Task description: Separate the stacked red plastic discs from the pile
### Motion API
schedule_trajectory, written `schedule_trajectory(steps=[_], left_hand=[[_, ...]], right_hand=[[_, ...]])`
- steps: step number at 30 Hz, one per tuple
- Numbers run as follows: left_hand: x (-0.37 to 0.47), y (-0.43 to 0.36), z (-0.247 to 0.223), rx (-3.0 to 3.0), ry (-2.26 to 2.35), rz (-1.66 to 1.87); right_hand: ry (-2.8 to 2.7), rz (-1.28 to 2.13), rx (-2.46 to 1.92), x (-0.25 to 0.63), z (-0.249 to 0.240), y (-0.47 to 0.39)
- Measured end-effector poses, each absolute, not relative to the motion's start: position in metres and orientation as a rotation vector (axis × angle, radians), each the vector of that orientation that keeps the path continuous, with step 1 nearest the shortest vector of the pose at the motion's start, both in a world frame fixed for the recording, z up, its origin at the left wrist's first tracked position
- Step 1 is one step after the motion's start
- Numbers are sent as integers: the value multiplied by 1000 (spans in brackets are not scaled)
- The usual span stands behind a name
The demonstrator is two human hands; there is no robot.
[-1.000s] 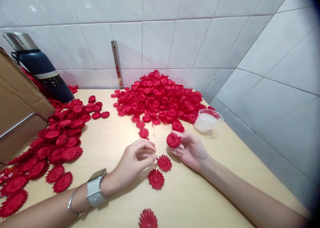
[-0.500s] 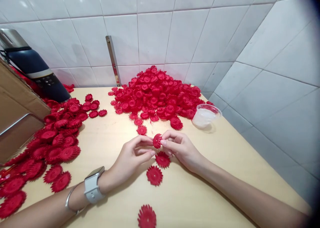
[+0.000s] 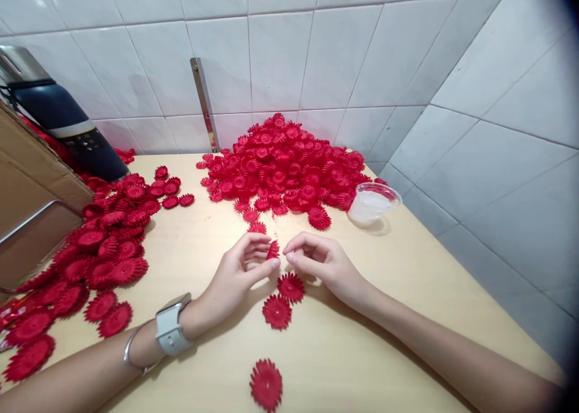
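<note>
Between the thumb and fingers of my left hand (image 3: pixel 246 262) is a small red flower piece (image 3: pixel 273 250), seen nearly edge-on. My right hand (image 3: pixel 323 262) is just to its right, thumb and index finger pinched together; whatever they hold is too small to make out. Below the hands, a red toothed disc (image 3: pixel 291 287) lies against another red disc (image 3: pixel 277 312) on the table. A further red disc (image 3: pixel 266 384) lies near the front edge of the view. One more small red piece (image 3: pixel 257 227) sits just above my left fingers.
A large red flower pile (image 3: pixel 289 172) stands against the tiled wall, beside a tilted clear plastic cup (image 3: pixel 371 205). Larger red discs (image 3: pixel 113 244) are heaped at left, by a cardboard box (image 3: pixel 36 190) and a dark blue bottle (image 3: pixel 67 117). A metal strip (image 3: pixel 204 102) leans on the wall.
The held red piece has moved left and turned edge-on in my left fingers. My right fingertips have come away from it. The view has shifted slightly.
</note>
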State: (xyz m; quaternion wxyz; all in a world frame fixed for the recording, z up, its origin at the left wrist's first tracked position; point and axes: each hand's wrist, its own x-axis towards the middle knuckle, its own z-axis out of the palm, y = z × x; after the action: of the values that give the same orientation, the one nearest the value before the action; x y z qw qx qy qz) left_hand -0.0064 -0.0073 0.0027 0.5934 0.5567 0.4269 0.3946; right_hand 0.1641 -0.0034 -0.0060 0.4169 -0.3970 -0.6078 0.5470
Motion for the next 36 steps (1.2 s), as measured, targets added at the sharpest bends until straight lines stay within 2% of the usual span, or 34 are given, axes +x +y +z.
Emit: schedule_trajectory(steps=[5, 8, 17, 24, 36], left_hand=[[-7, -6, 7, 1172, 993, 909], [-6, -7, 9, 1172, 998, 901], [-7, -6, 5, 1202, 972, 925], [-8, -8, 2, 1284, 919, 910], [-8, -9, 4, 1270, 867, 818]], right_hand=[[-2160, 873, -1078, 167, 1, -4], [-2283, 812, -1089, 168, -3, -3], [-1899, 1028, -1155, 169, -3, -3], [-1407, 1535, -987, 161, 6, -9], [-1236, 1641, -989, 155, 4, -11]])
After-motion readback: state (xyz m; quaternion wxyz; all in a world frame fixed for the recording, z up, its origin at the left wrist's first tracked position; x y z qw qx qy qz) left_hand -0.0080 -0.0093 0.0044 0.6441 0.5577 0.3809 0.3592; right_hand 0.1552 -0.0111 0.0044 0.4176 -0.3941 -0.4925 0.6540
